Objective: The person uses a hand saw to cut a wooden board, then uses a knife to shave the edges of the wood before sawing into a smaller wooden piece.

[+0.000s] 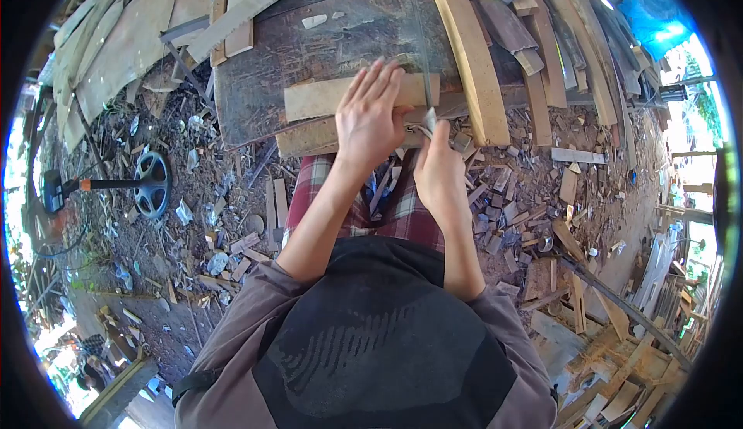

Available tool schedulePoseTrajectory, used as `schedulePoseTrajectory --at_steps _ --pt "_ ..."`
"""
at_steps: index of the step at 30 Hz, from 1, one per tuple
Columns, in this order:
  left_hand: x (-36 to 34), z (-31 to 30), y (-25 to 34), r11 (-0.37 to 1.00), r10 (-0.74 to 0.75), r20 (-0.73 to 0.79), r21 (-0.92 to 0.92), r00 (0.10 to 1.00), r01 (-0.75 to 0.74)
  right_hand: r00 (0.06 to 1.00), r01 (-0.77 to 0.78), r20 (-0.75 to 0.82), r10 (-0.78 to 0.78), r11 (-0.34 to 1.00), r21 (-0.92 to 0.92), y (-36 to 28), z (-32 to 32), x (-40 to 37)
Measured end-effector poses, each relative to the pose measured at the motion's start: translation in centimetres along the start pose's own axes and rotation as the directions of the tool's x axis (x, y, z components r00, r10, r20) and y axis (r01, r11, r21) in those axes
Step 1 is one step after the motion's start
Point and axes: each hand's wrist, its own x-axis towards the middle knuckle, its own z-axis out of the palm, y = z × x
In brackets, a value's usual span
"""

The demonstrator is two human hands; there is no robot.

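My left hand (pixel 370 115) lies flat on a short pale wooden board (pixel 309 101), fingers stretched out, pressing against its top. Closed around the handle of a handsaw (pixel 427 80), my right hand (pixel 439 166) is close to my lap. The saw's thin blade, seen nearly edge-on, points away from me and crosses the board near its right end. Beneath the board is the dark, worn wooden bench top (pixel 263 65). Another timber piece (pixel 308 139) runs along the bench's near edge, partly hidden by my left wrist.
A long plank (pixel 468 57) lies across the bench to the right, beside several stacked boards (pixel 542 34). Small offcuts (pixel 248 22) rest at the back left. Wood scraps (pixel 511 212) litter the ground. A black wheel on a shaft (pixel 153 185) stands at the left.
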Motion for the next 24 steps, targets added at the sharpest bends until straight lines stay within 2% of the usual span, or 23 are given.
schedulePoseTrajectory --at_steps 5,8,11,14,19,24 --pt "0.3 0.4 -0.2 1.000 -0.022 -0.030 -0.011 0.999 0.022 1.000 -0.005 -0.025 0.006 0.999 0.031 2.0 1.2 -4.1" --pt "0.3 0.3 -0.1 1.000 -0.021 -0.037 -0.017 0.999 0.021 0.999 -0.029 0.035 0.026 0.995 0.093 3.1 0.3 -7.5" --pt "0.3 0.3 -0.3 1.000 -0.006 -0.031 -0.004 1.000 0.006 0.998 -0.029 0.064 0.026 0.999 0.035 4.4 -0.3 -9.5" --pt "0.2 -0.1 -0.4 1.000 0.008 -0.012 0.002 1.000 -0.008 0.998 0.001 0.055 -0.003 1.000 0.026 3.3 -1.1 -8.2" --pt "-0.3 -0.5 -0.6 1.000 0.001 -0.011 0.020 1.000 -0.001 0.999 0.038 0.037 -0.038 0.999 0.001 0.2 -0.9 -1.0" --pt "-0.3 -0.5 -0.8 0.999 -0.027 -0.046 0.036 0.999 0.028 0.999 0.046 0.001 -0.046 0.999 0.006 -0.8 0.2 0.5"
